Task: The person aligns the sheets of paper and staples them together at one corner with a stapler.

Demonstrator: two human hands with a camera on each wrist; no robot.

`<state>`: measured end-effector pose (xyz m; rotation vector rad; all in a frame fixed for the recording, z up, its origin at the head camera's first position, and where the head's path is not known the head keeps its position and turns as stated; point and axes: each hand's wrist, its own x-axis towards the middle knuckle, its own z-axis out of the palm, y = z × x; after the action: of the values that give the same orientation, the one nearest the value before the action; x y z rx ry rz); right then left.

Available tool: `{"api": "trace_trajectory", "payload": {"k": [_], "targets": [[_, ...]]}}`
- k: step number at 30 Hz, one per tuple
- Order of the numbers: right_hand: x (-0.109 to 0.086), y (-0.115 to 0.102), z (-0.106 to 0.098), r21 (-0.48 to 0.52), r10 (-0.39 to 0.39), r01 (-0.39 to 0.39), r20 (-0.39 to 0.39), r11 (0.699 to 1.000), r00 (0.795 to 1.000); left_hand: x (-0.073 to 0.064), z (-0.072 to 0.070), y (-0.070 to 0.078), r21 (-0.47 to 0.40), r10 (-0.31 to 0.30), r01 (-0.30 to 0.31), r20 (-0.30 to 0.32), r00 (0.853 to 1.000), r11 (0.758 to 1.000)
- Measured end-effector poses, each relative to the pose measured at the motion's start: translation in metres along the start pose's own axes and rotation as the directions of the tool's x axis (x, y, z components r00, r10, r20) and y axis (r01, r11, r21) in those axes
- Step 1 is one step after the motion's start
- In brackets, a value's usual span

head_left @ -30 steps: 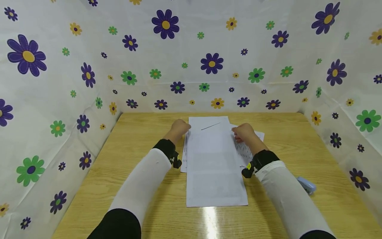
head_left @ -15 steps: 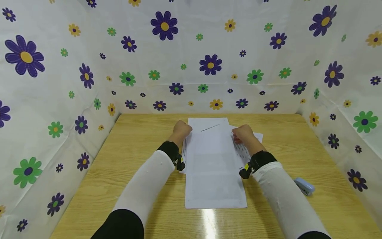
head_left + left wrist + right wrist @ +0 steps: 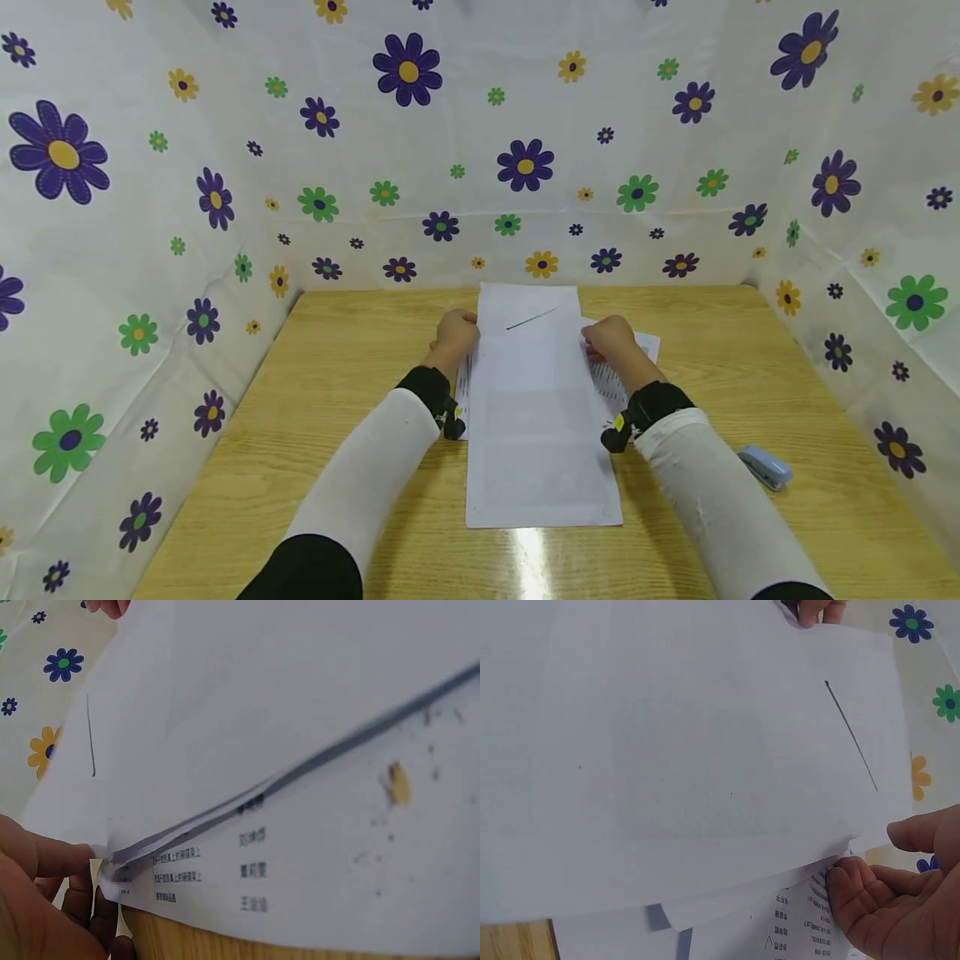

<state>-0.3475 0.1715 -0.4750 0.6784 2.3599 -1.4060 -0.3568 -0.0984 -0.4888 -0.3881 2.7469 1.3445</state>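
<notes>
A long white sheet of paper (image 3: 543, 467) with a thin dark line near its far end lies lengthwise over printed sheets (image 3: 611, 383), whose edges show on both sides. At its far left edge my left hand (image 3: 456, 333) pinches the paper; the left wrist view shows the thumb on top where several paper edges meet. My right hand (image 3: 611, 337) is at the far right edge. In the right wrist view, its curled fingers (image 3: 847, 892) meet the paper edge from below while the thumb lies by the top sheet's border. The far edge of the white sheet looks slightly raised.
A light blue stapler (image 3: 765, 467) lies on the wooden table (image 3: 360, 350), right of my right forearm. Flower-patterned cloth (image 3: 525, 108) encloses the table at the back and both sides.
The far end of the white sheet has risen a little. My left hand has shifted slightly and turned at the paper's edge; the right hand stays at the right edge.
</notes>
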Motion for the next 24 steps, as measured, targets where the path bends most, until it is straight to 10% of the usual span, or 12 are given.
{"api": "trace_trajectory", "payload": {"k": [24], "targets": [[-0.004,0.006,0.008,-0.058,-0.130,0.127,-0.053,0.990,0.990,0.005,0.006,-0.013,-0.131,0.223,-0.246,-0.164,0.961,0.960]]}}
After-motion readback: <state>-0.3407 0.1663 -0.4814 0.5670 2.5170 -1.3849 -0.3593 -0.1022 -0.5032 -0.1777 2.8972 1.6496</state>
